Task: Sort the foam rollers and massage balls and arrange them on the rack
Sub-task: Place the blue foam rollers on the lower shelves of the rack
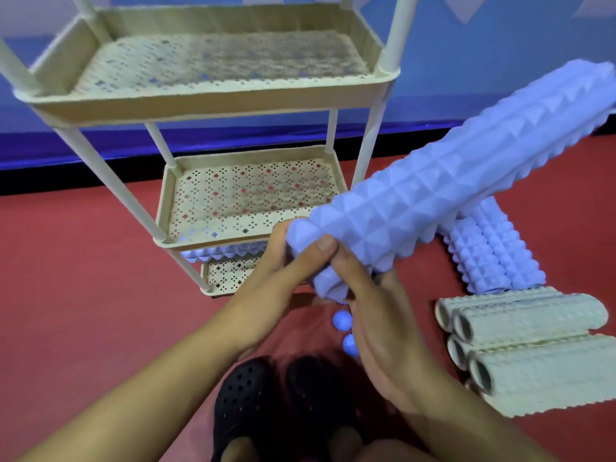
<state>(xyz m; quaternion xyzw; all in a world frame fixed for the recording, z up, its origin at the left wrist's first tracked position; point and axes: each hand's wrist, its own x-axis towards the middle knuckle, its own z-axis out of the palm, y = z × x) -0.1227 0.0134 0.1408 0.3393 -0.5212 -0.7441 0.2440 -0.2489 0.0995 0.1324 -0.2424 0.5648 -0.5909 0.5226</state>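
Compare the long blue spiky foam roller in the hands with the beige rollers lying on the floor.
The long blue pyramid-studded foam roller is gripped by the left hand and right hand, raised and slanted. The beige finely ridged hollow rollers lie stacked on the red floor and look shorter. Both are textured cylinders.

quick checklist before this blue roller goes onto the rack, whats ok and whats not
1. Grip: left hand and right hand both wrap the near end of the blue roller. Ok.
2. Far end: unsupported, raised to the right. Not ok for sliding in level.
3. Middle shelf: nothing visible on it. Ok.
4. Top shelf: nothing visible on it. Ok.
5. Bottom shelf: a blue roller already seems to lie there; free room cannot tell.
6. Floor near the feet: two blue massage balls lie under the hands. Not ok for stepping.
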